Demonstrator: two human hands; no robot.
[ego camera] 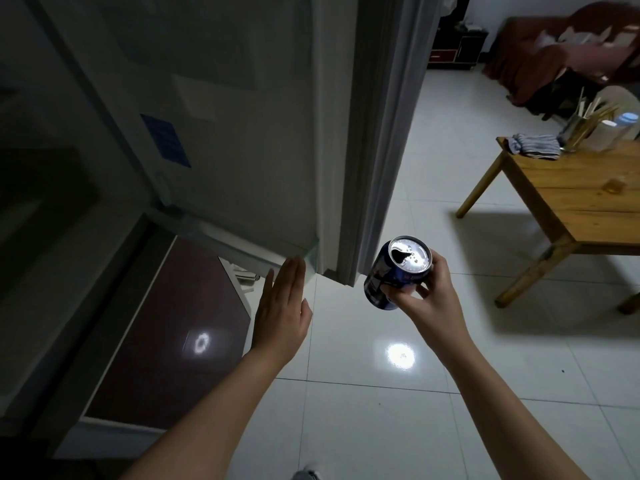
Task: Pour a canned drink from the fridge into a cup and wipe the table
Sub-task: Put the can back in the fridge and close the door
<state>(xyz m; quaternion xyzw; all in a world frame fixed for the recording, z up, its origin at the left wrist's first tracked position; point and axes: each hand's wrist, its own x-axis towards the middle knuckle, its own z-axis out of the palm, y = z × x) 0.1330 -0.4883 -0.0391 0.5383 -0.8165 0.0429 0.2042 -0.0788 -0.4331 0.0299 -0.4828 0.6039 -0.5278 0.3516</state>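
Observation:
My right hand point(427, 299) grips a dark blue drink can point(388, 275) with a silver top, tilted a little, its opening visible. My left hand point(282, 306) is flat with fingers together and empty, its fingertips at the lower corner of the grey fridge door point(221, 126). A wooden table point(581, 199) stands at the right. On its far corner lies a striped grey cloth point(535, 147). A small clear cup point(614, 186) sits on the table top.
A metal holder with chopsticks point(576, 128) and white containers point(604, 133) stand at the table's back edge. White tiled floor point(381, 410) lies open between the fridge and the table. A sofa with clothes point(561, 53) is at the far right.

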